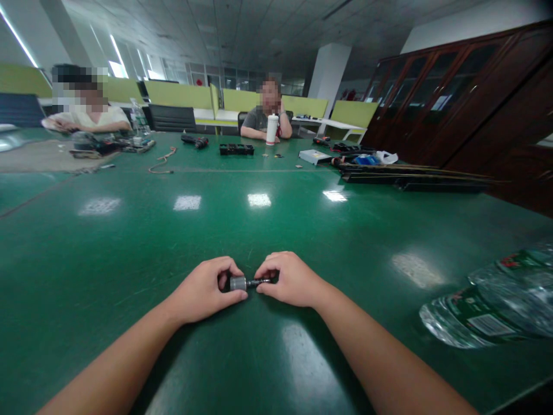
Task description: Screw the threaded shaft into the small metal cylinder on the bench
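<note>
Cylinder (pixel 238 283) left of green-labelled, barcoded bottle (pixel 490 320)

No words or numbers can be read; one bottle label (pixel 463 306) bears a white barcode (pixel 492 324); its other print is blurred.

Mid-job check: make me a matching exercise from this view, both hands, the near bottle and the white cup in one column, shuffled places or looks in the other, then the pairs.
Things
1. Left hand
2. Right hand
3. Near bottle
4. Cup

Places or looks
A. Clear, with a green label
B. At the thick grey end of the metal piece
C. On the table's far side
D. At the metal piece's thin dark end

Pairs: 1-B, 2-D, 3-A, 4-C
</note>
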Demonstrator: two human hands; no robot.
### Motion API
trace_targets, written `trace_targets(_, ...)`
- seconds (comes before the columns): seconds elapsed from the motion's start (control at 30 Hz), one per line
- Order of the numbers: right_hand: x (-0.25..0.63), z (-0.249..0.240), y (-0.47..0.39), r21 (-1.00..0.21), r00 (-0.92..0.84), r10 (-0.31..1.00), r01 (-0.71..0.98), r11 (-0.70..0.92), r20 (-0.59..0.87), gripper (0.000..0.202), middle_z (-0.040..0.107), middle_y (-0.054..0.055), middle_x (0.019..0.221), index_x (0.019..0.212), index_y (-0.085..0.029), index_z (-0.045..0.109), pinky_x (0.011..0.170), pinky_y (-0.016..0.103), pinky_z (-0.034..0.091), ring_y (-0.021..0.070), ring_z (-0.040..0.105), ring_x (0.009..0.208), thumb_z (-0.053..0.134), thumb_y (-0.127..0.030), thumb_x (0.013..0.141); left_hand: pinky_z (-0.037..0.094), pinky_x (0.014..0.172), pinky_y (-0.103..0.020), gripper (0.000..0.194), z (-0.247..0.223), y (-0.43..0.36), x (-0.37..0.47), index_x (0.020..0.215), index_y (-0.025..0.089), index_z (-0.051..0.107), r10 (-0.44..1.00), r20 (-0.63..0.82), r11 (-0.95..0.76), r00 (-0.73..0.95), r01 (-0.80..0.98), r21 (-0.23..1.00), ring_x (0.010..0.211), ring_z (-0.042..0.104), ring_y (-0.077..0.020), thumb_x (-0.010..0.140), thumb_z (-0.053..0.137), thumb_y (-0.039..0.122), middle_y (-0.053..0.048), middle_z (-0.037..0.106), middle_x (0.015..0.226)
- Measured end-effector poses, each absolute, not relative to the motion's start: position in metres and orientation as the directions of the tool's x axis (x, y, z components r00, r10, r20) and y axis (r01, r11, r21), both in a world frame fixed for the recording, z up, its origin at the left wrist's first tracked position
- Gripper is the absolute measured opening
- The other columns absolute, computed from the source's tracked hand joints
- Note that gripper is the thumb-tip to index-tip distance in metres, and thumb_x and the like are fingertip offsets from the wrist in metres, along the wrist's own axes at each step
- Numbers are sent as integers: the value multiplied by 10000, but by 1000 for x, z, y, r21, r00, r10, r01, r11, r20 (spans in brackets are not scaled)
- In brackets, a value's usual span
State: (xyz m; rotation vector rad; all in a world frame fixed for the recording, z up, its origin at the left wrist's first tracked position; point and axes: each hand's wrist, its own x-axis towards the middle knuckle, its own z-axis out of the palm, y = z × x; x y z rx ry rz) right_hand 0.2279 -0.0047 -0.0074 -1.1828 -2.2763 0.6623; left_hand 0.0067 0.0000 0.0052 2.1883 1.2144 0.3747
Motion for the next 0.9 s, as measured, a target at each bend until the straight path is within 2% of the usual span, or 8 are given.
trace_targets(0.43,243,-6,0,-599,-488,858,644,476,158,120,674,4,774,816,-199,756,677,242,417,125,586,732,756,-174,698,337,564,-235,260,3,0,6,867,183,648,842,-28,-405,538,666,626,632,502,-149,751,696,409,24,543,680)
trace_targets(0.7,258,-1,5,-624,-406,910,691,365,83,118,666,5,762,798,-187,755,616,230,411,113,569,676,761,-157,684,335,557,-234,267,6,-1,5,850,180,639,848,-32,-398,530,674,622,620,502,-148,748,693,420,26,547,665)
trace_targets(0.9,246,-7,2,-635,-480,869,635,440,121,125,681,3,770,837,-205,763,661,243,421,119,588,704,769,-200,713,336,557,-236,265,5,0,8,852,179,643,850,-30,-397,526,676,621,622,500,-148,747,694,417,24,543,672)
